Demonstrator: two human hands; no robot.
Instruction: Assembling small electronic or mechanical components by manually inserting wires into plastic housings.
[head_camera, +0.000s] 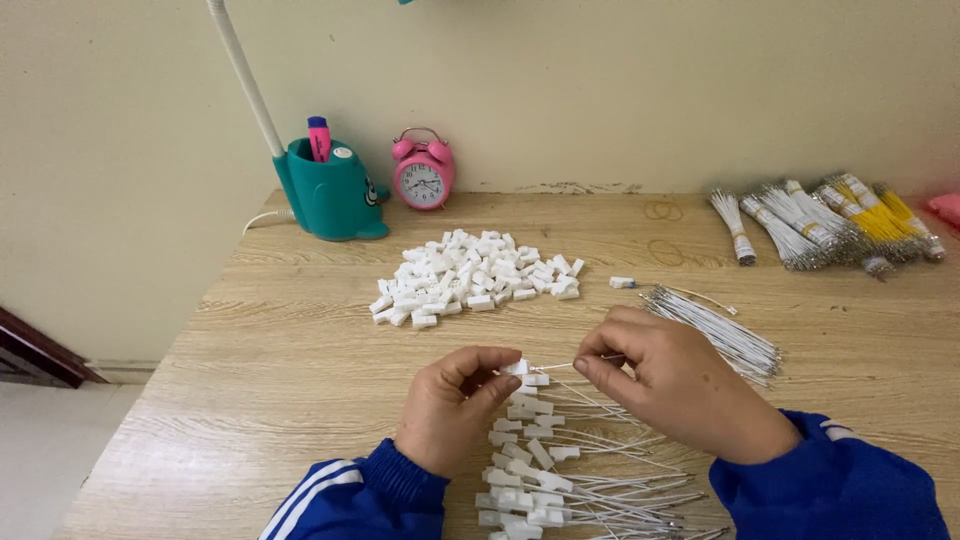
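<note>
While seated at a pale wood-grain table (300, 340), both hands at work near the front edge. Left hand (452, 408) curled, thumb and forefinger pinched on a small white plastic connector (516, 368). Right hand (672, 385) curled likewise, thumb and forefinger pinched on a thin white wire (555, 366) running leftward to that connector; whether wire end is seated inside cannot be told. Connector held just above the table, between the two hands. Blue sleeves with white stripes at both wrists.

Directly below the hands: heap of finished wires with connectors (560, 470), touching the front edge of view. Beyond the hands, mid-table: pile of loose white connectors (470, 277); one stray connector (622, 283) just right of it. Loose bundle of white wires (715, 330) lying beside the right hand. Far right rear: banded bundles of white and yellow wires (825, 222). Against the wall: teal pen holder (332, 192) with pink marker (318, 138), pink alarm clock (423, 170) beside it. Two rubber bands (662, 230) flat on the table near the rear.
</note>
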